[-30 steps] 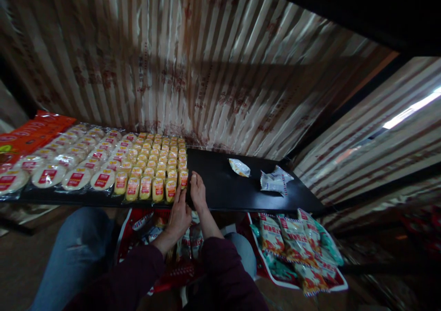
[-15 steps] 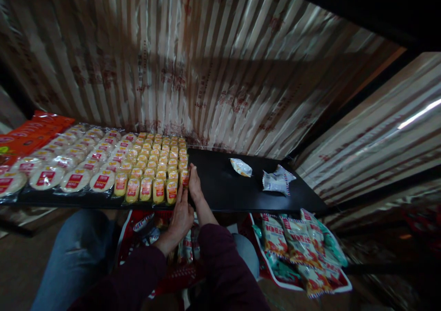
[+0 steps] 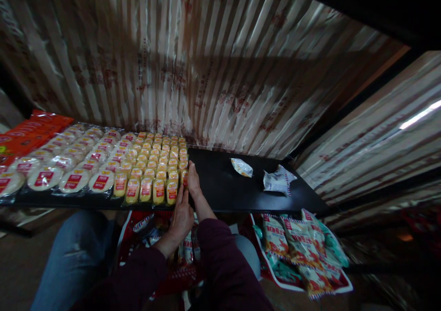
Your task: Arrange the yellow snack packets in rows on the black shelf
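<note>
Several rows of small yellow wrapped cakes (image 3: 158, 190) stand on the black shelf (image 3: 220, 182), their red labels facing me. My right hand (image 3: 194, 180) lies with fingers stretched along the right side of the end row, touching the cake at the front corner. From the front, my left hand (image 3: 181, 218) reaches the same corner cake (image 3: 184, 178) with its fingers extended, their tips against or close to it. The two hands nearly meet there and partly cover that cake. Left of the yellow cakes are rows of round white wrapped cakes (image 3: 74, 181) with red labels.
Orange-red packets (image 3: 34, 132) lie at the far left. Farther right on the shelf are a white packet (image 3: 241, 167) and a crumpled silvery packet (image 3: 277, 181). Below stand a basket of snack bags (image 3: 344, 289) and a red basket (image 3: 126, 233). Striped sheeting (image 3: 220, 63) hangs behind.
Almost nothing differs. My right hand has shifted very slightly left against the end row, and the view has moved a touch. The cakes look the same.
</note>
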Demonstrator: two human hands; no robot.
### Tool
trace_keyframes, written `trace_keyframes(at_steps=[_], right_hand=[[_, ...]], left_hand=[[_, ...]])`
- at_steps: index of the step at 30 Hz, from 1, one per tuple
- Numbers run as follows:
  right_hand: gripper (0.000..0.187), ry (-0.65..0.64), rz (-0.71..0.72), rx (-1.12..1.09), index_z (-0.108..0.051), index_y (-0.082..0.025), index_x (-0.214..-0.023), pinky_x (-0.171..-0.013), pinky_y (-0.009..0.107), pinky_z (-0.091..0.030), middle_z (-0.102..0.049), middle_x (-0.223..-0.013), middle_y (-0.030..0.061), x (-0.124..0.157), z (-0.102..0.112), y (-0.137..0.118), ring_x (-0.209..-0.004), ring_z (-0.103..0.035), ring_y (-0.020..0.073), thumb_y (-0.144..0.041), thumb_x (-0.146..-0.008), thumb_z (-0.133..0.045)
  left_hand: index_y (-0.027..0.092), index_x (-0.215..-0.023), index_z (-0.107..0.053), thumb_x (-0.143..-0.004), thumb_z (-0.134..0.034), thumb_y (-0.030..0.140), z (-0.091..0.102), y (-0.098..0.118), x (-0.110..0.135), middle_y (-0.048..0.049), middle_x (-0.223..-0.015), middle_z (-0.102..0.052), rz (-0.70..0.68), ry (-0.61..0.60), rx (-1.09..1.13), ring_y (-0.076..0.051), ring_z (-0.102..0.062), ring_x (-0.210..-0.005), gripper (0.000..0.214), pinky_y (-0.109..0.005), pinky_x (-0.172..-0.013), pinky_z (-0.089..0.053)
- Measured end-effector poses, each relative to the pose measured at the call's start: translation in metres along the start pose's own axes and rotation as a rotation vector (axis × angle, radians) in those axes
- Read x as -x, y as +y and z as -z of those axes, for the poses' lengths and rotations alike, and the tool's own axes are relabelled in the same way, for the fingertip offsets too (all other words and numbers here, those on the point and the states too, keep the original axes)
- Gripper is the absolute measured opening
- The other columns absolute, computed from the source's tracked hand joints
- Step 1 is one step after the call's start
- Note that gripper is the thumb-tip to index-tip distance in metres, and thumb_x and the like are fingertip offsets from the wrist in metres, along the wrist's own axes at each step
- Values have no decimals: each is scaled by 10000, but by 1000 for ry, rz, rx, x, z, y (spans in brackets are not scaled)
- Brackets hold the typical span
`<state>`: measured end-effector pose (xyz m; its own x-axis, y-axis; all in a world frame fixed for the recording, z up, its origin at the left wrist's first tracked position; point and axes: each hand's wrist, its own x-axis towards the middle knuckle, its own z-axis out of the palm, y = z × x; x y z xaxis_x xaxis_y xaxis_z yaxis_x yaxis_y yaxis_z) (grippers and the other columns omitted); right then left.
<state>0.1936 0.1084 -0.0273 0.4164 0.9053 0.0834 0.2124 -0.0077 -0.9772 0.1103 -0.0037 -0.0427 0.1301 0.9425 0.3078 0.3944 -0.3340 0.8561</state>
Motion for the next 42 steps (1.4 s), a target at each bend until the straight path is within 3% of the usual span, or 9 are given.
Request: trace_keyframes(at_steps=[6, 12, 20, 25, 29, 35, 42], right_hand=[[587, -13, 20, 59, -502, -198, -1350, -1145, 356, -262, -499, -1420, 62, 4, -1, -3, -1342, -419, 179, -536, -947, -241], [607, 0, 72, 57, -491, -183, -1357, -1140, 377, -269, -504, -1412, 83, 8, 1, -4, -1329, -420, 183, -533, -952, -205], [604, -54, 192, 259, -565, -213, -1308, -1180, 404, -153, -399, -1486, 58, 4, 1, -12, -1433, -204, 189, -541, -950, -205], [613, -103, 318, 375, -605, -190, -1253, -1171, 424, -160, -522, -1389, 73, -1, 0, -15, -1396, -287, 167, -465, -977, -132], [626, -52, 375, 390, -600, -158, -1240, -1151, 421, -203, -566, -1340, 89, -1, -1, -12, -1353, -353, 163, -449, -977, -112], [719, 54, 279, 297, -557, -111, -1279, -1122, 409, -252, -542, -1353, 136, 2, 0, -3, -1308, -393, 200, -537, -948, -81], [729, 0, 226, 169, -485, -139, -1358, -1156, 393, -210, -481, -1423, 101, 5, -2, -7, -1363, -334, 199, -605, -922, -131]], left_hand=[[104, -1374, -433, -740, -390, 31, 0, -4, 0, -134, -1527, -316, 0, 2, 19, -235, -249, -1430, 639, -413, -1170, -278], [118, -1440, -323, -755, -365, 16, 3, -4, 4, -144, -1520, -327, -50, 21, 44, -216, -257, -1427, 694, -442, -1176, -257], [93, -1454, -284, -761, -368, 28, 3, -7, 5, -172, -1510, -334, -50, 3, 67, -228, -269, -1421, 701, -443, -1166, -273], [65, -1443, -303, -754, -370, 37, 3, -4, 4, -175, -1517, -322, -16, -8, 76, -229, -271, -1421, 692, -430, -1175, -255], [51, -1437, -312, -741, -374, 33, 2, -4, 4, -180, -1509, -335, -5, -6, 93, -228, -269, -1422, 699, -423, -1182, -240], [72, -1435, -321, -751, -375, 40, 1, -5, 5, -176, -1505, -345, 10, -12, 85, -231, -271, -1421, 687, -436, -1181, -238], [92, -1439, -312, -770, -374, 45, 2, -1, 4, -170, -1500, -354, 8, 6, 61, -221, -291, -1414, 673, -438, -1178, -243]])
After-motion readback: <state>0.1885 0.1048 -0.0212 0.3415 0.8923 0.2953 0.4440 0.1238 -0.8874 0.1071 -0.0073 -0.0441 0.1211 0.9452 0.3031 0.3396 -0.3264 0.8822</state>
